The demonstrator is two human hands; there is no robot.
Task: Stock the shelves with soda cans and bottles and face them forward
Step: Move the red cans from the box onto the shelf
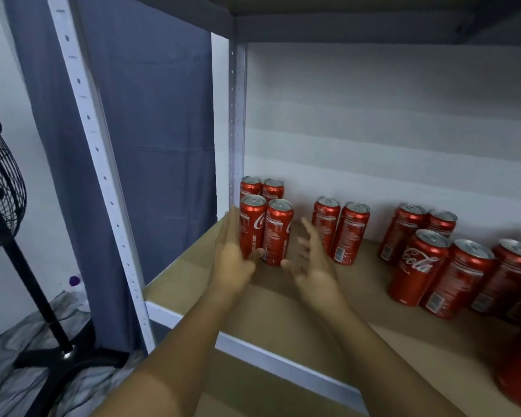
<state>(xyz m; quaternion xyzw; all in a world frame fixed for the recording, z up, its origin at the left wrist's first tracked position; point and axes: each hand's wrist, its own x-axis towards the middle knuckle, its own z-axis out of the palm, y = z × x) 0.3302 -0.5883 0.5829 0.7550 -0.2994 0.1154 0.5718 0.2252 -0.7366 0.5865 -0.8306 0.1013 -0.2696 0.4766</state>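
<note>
- The cans stand upright on the shelf (283,320) in loose clusters along the back wall, tight in pairs, which looks meant to build neat rows from the left corner outward.
- The left block (265,218) is four cans, two in front and two behind, pushed hard against the rear post (236,121); starting at the corner gives a fixed edge to line up against.
- Front-left can (251,225) shows part of its logo; the front-right can (277,231) shows mostly small print, so by my reading it is not yet faced forward.
- A middle pair (340,230) stands apart to the right, both showing back labels and barcodes.
- Further right, a larger group (439,266) stands closer to the front edge; one can there shows its logo, the others show print.
- Left hand (232,254): fingers straight and together, palm flat against the outer side of the front-left can, thumb at its base; it presses rather than grips.
- Right hand (309,260): open with fingers spread and loosely bent, blurred, just beside the front-right can; whether it touches is unclear. It holds nothing.
- Both forearms reach in over the shelf's front rail, palms turned toward each other, bracketing the left block as if to square it up.
</note>
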